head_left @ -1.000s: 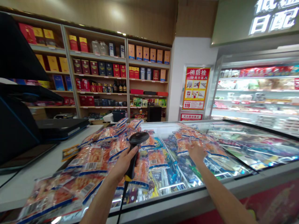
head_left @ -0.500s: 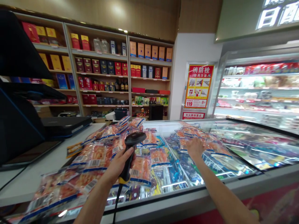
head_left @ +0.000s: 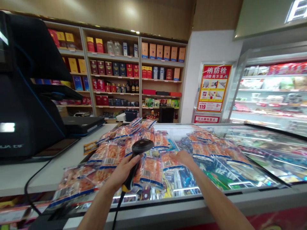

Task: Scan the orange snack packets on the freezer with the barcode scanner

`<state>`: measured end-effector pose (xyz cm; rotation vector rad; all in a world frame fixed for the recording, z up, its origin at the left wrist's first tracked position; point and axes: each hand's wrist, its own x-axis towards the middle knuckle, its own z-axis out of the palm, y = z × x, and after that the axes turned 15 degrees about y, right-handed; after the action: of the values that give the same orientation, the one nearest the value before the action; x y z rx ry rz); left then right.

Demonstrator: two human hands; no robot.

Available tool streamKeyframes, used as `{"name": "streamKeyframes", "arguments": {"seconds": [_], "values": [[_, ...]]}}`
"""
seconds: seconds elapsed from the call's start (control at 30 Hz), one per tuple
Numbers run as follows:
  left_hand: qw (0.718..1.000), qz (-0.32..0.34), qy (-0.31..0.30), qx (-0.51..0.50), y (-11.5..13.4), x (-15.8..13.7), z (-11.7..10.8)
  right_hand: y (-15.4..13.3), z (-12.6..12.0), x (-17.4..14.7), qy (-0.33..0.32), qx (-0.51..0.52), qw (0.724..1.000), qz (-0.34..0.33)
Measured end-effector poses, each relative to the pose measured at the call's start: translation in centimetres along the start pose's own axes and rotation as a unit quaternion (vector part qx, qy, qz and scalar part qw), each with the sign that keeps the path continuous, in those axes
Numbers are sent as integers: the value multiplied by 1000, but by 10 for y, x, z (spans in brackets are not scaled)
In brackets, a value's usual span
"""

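Observation:
My left hand (head_left: 124, 172) is wrapped round the handle of a black and yellow barcode scanner (head_left: 142, 146), its head pointing over the packets and its cord hanging down. My right hand (head_left: 185, 158) has its fingers drawn together at the right edge of a clear, blue-edged food packet (head_left: 169, 160) with orange-pink contents. That packet lies on the freezer's glass top. Another such packet (head_left: 151, 171) rests just right of the scanner. A heap of similar packets (head_left: 109, 153) spreads to the left, and a second group (head_left: 214, 148) lies farther right on the glass.
A chest freezer (head_left: 184, 199) with a glass lid spans the front, bagged goods showing beneath. On the left, a white counter (head_left: 14, 179) carries a black checkout terminal (head_left: 31, 95). Shelves of boxed bottles (head_left: 115, 68) stand behind; an open chiller (head_left: 273, 92) is at right.
My right hand has moved left from the right-hand group to the packet near the scanner. My left hand still holds the scanner. The view has turned slightly left.

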<state>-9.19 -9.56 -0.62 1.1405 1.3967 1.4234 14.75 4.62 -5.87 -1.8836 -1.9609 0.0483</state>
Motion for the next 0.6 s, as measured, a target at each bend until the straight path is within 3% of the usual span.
{"name": "streamKeyframes", "arguments": {"seconds": [0.17, 0.3, 0.43, 0.53, 0.6], "values": [[1000, -7, 1, -22, -2, -1, 1, 3, 11, 5, 53, 133, 990, 3], [1000, -9, -7, -22, 2, -1, 0, 16, 5, 8, 90, 210, 973, 22], [999, -28, 4, -32, 7, 0, 2, 32, -13, 21, 215, 322, 921, 34], [998, -30, -9, -56, 9, 0, 8, 38, -23, 36, 322, 341, 882, 38], [997, -19, -32, -70, 9, 0, 14, 38, -25, 44, 357, 339, 869, 48]]}}
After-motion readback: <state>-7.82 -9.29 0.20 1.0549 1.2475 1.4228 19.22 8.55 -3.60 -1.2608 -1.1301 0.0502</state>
